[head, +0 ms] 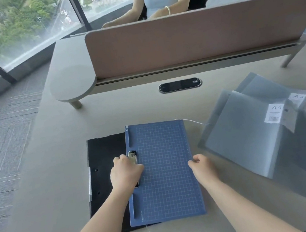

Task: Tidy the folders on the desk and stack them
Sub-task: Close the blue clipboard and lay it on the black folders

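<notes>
A blue grid-printed clipboard folder (164,173) lies on a black folder (101,163), which sticks out to its left on the desk (60,189). My left hand (126,172) rests on the blue folder's left edge by the metal clip (132,156), fingers curled on that edge. My right hand (201,165) pinches the folder's right edge. To the right, several translucent grey folders (250,137) with white A4 labels lie fanned and overlapping.
A pink divider screen (195,34) on a grey shelf crosses the desk's far side, with a cable port (180,85) in front. A person sits behind the screen. A thin white cord (196,122) runs between the blue and grey folders. Windows and carpet lie left.
</notes>
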Demonstrator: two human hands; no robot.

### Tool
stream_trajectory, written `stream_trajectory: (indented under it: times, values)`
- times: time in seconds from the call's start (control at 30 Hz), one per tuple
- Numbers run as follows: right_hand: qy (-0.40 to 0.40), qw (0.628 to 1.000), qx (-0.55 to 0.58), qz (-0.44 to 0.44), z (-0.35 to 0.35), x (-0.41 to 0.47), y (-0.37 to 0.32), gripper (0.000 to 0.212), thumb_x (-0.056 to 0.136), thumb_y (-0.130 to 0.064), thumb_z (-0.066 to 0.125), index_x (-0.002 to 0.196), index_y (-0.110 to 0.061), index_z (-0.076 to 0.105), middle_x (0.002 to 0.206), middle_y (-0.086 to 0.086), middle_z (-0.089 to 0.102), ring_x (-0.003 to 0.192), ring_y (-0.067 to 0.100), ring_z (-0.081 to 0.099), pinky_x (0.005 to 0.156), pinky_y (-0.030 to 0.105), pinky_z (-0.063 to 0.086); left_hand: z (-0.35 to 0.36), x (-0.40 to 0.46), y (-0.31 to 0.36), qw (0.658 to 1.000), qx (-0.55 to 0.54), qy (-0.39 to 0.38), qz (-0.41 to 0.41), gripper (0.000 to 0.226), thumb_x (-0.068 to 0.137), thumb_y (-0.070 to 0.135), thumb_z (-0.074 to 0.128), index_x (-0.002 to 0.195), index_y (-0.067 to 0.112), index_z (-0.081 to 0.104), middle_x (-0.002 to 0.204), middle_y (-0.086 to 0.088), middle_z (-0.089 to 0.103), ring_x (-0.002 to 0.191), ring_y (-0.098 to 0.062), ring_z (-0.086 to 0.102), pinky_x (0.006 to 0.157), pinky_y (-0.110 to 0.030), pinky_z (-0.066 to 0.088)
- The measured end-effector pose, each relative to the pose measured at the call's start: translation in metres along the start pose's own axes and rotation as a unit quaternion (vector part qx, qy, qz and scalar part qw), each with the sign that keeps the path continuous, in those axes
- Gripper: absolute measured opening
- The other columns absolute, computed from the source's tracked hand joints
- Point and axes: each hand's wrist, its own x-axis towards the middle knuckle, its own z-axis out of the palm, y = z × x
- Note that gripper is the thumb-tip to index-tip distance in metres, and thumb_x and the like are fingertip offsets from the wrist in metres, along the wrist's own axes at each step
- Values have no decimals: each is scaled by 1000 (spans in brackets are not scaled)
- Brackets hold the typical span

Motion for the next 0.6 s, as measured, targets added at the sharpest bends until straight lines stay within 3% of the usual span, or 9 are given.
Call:
stream_trajectory:
  times: [0.27, 0.43, 0.6]
  values:
    - [-57, 996, -17, -62, 42, -16, -40, 15, 93, -21, 54, 100, -10, 62, 95, 7, 71, 91, 29, 68, 75, 42, 56, -33, 9, -53, 998, -29, 22, -45, 26, 75, 22, 60, 95, 7, 51, 98, -6, 49, 76, -26, 54, 62, -32, 40]
    - [-79, 993, -42, -81, 69, -22, -53, 8, 91, -20, 56, 95, -17, 62, 85, 2, 71, 79, 27, 70, 66, 40, 56, -42, 15, -82, 997, -28, 33, -68, 24, 75, 21, 57, 94, 8, 50, 99, -6, 49, 78, -31, 58, 65, -33, 42]
    - [-73, 991, -72, -89, 86, -25, -57, 5, 90, -19, 57, 93, -20, 62, 72, -6, 64, 58, 15, 55, 52, 28, 42, -43, 21, -98, 997, -31, 35, -67, 25, 76, 22, 57, 96, 8, 51, 99, -7, 49, 79, -32, 58, 67, -34, 43]
